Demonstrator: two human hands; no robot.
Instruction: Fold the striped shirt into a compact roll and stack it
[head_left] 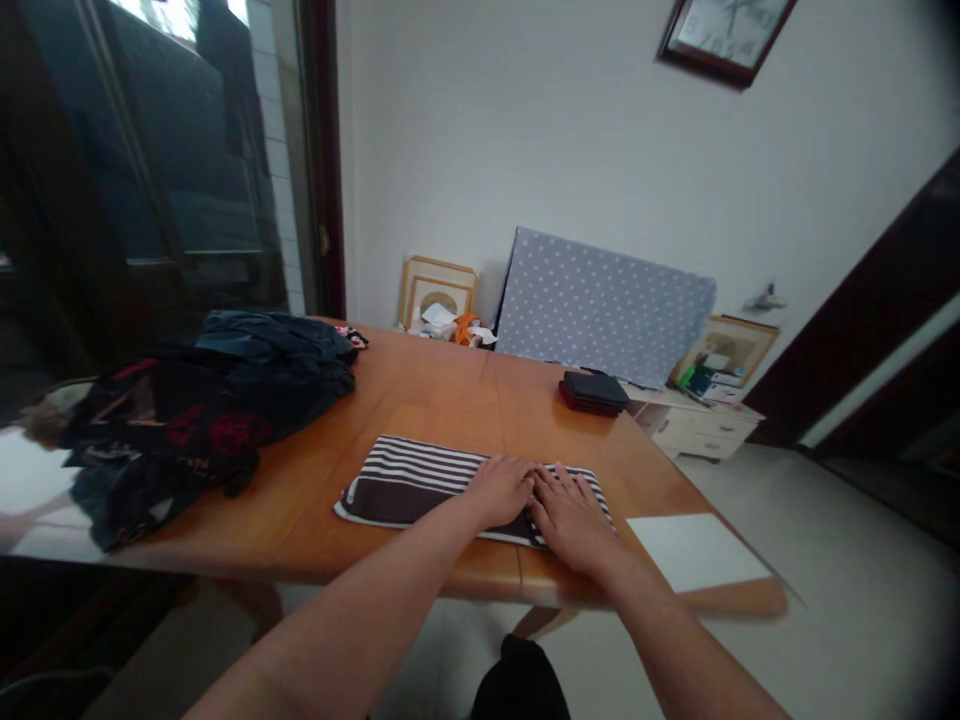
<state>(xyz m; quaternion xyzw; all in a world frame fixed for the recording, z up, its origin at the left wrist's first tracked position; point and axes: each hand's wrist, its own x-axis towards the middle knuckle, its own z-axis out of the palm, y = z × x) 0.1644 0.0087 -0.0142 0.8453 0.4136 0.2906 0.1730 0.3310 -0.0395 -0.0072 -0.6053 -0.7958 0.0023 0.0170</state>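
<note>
A folded garment with dark and white stripes and a plain dark band (pixel 405 500) lies flat near the front edge of the wooden table. On its right part rests my left hand (pixel 504 488), palm down, with the fingers slightly bent and pointing right. Close against its fingertips, my right hand (pixel 571 518) presses on the garment's right end, fingers stretched out and a little apart. The cloth directly under both palms is hidden.
Dark crumpled clothes (pixel 225 400) are heaped on the table's left side. A white sheet (pixel 697 552) lies at the right front corner. Dark folded cases (pixel 594 392) sit near the far right edge. Behind the table stands a panel under grey dotted cloth (pixel 600 305).
</note>
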